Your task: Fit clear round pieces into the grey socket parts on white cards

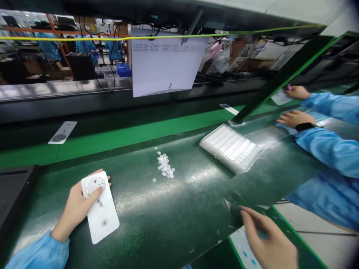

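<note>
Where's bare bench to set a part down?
Bare bench between the white panel and the discs, and between the discs and the plastic pack. Crowded: right of the plastic pack, around a co-worker's hands.

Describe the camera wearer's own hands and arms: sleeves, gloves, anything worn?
The left hand is bare, with no glove or watch showing; a loose, creased light-blue sleeve covers the forearm, ending near the wrist. The right hand is gloveless too; its sleeve, if any, is out of frame.
</note>
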The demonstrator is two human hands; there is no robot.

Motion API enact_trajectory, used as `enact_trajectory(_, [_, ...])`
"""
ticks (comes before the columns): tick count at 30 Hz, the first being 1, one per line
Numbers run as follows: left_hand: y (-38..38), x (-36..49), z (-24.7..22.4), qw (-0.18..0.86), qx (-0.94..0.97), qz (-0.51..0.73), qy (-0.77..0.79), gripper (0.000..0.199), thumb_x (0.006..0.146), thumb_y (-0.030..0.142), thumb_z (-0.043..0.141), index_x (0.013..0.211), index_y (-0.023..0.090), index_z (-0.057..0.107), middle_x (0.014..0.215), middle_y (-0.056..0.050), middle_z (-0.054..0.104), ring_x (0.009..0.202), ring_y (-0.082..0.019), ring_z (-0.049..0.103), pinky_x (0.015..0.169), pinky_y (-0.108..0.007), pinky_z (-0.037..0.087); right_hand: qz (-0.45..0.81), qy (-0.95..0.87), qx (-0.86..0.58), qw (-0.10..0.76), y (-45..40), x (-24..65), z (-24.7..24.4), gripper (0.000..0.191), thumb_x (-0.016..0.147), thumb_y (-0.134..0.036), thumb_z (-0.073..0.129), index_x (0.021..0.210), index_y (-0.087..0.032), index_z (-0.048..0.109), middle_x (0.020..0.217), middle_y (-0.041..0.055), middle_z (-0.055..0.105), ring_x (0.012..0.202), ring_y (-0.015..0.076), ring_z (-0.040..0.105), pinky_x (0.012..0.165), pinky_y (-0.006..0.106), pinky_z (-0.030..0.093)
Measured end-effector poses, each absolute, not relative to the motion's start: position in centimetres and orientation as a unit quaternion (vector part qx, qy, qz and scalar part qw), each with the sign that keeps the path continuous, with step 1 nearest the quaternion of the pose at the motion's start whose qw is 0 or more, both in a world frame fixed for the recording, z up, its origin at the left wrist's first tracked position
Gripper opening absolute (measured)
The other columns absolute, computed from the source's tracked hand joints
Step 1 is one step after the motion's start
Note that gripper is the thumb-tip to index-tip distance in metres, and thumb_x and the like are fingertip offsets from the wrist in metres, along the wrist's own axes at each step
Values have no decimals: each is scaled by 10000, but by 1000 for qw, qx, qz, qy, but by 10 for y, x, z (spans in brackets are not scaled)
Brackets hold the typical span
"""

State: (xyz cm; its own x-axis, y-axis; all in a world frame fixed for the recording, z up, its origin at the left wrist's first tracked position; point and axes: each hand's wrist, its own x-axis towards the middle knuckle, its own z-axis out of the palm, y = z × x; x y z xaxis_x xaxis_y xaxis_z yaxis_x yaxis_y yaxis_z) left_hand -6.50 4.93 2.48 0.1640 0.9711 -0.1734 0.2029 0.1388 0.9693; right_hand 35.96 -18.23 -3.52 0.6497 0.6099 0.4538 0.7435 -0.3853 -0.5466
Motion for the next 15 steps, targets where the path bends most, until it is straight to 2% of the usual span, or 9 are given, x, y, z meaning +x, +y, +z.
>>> enact_trajectory(2, [49, -65, 24, 537, 549, 366, 525, 885, 733, 569, 825, 1416, 99, 514, 1274, -210, 660, 1076, -359, 699, 858, -434, 631, -18, -531, -744, 406, -136, 317, -14, 275, 925, -418, 578, 987, -207, 744, 935, 81, 728, 775, 224, 692, 714, 345, 562])
enact_trajectory(5, [49, -65, 21, 548, 548, 372, 512, 878, 747, 544, 814, 1419, 77, 498, 1267, -224, 659, 1074, -361, 700, 866, -448, 624, 52, -661, -635, 396, -75, 267, -3, 239, 998, -298, 535, 1086, -226, 745, 1033, 84, 718, 895, 214, 703, 791, 330, 581])
enact_trajectory(8, [47, -63, 18, 557, 542, 391, 493, 815, 754, 477, 806, 1388, 58, 514, 1225, -230, 677, 1036, -346, 715, 891, -448, 611, 65, -721, -589, 361, -40, 245, -13, 290, 1024, -328, 502, 1135, -227, 750, 1036, 90, 709, 882, 222, 709, 772, 340, 596])
enact_trajectory(11, [45, -60, 13, 589, 523, 415, 455, 726, 742, 374, 789, 1351, 67, 540, 1186, -217, 695, 1004, -322, 726, 890, -422, 605, 46, -740, -573, 350, -30, 248, -30, 329, 1028, -393, 495, 1078, -225, 774, 1006, 86, 703, 842, 215, 710, 743, 328, 590])
enact_trajectory(15, [46, -59, 4, 607, 503, 444, 426, 785, 742, 231, 758, 1446, 113, 433, 1156, -186, 708, 960, -283, 738, 860, -376, 602, 53, -767, -539, 343, -52, 265, -54, 318, 995, -466, 538, 1083, -279, 780, 1076, 59, 722, 895, 229, 724, 758, 338, 592])
